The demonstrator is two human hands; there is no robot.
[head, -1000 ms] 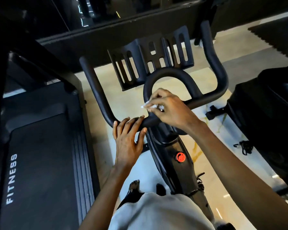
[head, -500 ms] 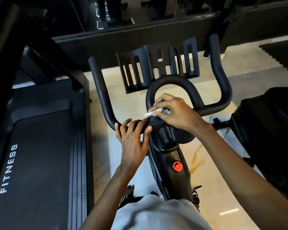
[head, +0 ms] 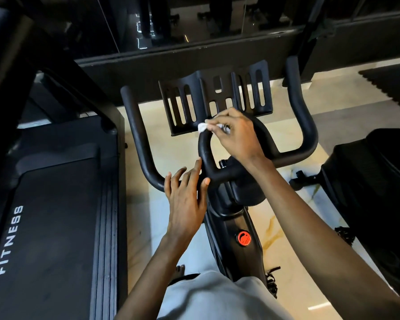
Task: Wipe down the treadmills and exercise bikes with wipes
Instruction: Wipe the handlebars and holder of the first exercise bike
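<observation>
White wipe (head: 202,127), crumpled, is pinched between the thumb and fingertips of the right hand (head: 236,137). It sits against the upper-left curve of the inner handlebar loop (head: 204,153) of the exercise bike (head: 226,227), just under the lower edge of the slotted device tray (head: 185,129).

The left hand (head: 186,197) has straight, slightly spread fingers resting on the crossbar at the loop's base, and it grips nothing.

Clearances I read:
- Pale floor shows between the left handlebar horn (head: 137,135) and the loop, and again inside the loop.
- The right horn (head: 300,100) stands well apart from the right hand.
- The treadmill (head: 51,215) deck edge runs along the left, with a strip of marble floor (head: 143,227) between it and the bike frame.
- The red knob (head: 244,239) sits on the frame below both hands.
- A dark machine (head: 367,181) is close on the right.
</observation>
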